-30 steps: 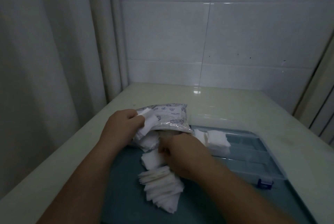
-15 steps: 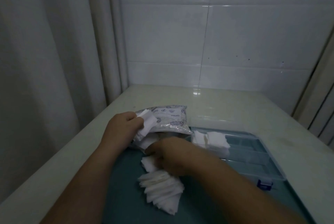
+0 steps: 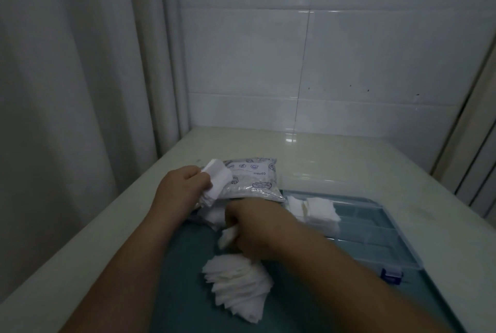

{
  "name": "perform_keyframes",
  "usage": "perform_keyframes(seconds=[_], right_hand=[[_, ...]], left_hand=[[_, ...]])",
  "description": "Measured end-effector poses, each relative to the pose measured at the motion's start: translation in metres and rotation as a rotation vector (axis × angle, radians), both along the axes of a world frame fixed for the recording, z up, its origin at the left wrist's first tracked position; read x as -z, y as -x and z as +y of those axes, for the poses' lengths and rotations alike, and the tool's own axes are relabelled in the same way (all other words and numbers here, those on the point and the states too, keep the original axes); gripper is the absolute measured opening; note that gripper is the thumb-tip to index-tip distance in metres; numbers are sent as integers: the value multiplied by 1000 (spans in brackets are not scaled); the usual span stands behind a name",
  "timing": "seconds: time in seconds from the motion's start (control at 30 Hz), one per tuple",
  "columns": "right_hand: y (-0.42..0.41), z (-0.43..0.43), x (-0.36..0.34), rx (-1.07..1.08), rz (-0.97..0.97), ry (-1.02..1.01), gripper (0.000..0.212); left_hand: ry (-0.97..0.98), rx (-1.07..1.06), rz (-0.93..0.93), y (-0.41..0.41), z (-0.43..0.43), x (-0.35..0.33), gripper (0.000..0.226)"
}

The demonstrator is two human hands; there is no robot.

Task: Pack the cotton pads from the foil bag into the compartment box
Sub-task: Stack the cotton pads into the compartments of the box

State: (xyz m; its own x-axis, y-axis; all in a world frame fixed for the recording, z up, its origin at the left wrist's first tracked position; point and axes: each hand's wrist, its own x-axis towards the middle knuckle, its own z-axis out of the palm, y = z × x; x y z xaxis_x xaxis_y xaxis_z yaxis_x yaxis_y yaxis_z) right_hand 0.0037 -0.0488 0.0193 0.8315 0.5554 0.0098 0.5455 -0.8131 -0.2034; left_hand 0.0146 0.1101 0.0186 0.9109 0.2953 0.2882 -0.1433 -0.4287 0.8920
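pads, left: my left hand (image 3: 179, 190) grips a stack of white square cotton pads (image 3: 217, 182), fingers curled round it, right at the bag's left end.
pads, right: my right hand (image 3: 255, 228) is closed on a small crumpled wad of pads (image 3: 226, 237), low over the teal surface (image 3: 182, 292), just in front of the bag.
pads, loose: fanned pile (image 3: 239, 287) lies on the teal surface directly below my right hand.
pads, packed: two stacks (image 3: 320, 209) sit at the far-left corner of the clear blue plastic compartment box (image 3: 375, 238).
bag: silver printed foil bag (image 3: 252, 179) lies flat behind both hands, its right end beside the box's far-left corner.
box: lies open on my right, dark blue latch (image 3: 391, 275) on its near edge.
around: cream table (image 3: 322, 160); pale curtain (image 3: 67, 91) left; white tiled wall (image 3: 349, 50) behind.
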Motion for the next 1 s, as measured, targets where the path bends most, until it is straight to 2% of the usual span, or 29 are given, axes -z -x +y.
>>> perform_keyframes(seconds=[0.1, 0.2, 0.3, 0.47, 0.57, 0.73, 1.0], right_hand=[[6, -17, -7, 120, -89, -112, 30], [11, -42, -16, 256, 4, -308, 43], [11, -66, -20, 305, 33, -482, 29], [5, -98, -14, 410, 13, -735, 22], [2, -106, -7, 440, 128, -931, 7], [1, -114, -8, 438, 218, -1094, 10], [-1, -135, -11, 361, 330, -1351, 22]], left_hand=[[73, 11, -10, 1, 0, 2, 23], [87, 32, -23, 2, -4, 2, 20], [19, 58, -20, 4, -12, 1, 14], [-14, 85, -5, 6, -37, -1, 11], [-36, 86, 18, 4, -51, -8, 16], [-145, 117, 82, -1, -73, -20, 15], [-112, 172, 136, -2, -117, -26, 7]])
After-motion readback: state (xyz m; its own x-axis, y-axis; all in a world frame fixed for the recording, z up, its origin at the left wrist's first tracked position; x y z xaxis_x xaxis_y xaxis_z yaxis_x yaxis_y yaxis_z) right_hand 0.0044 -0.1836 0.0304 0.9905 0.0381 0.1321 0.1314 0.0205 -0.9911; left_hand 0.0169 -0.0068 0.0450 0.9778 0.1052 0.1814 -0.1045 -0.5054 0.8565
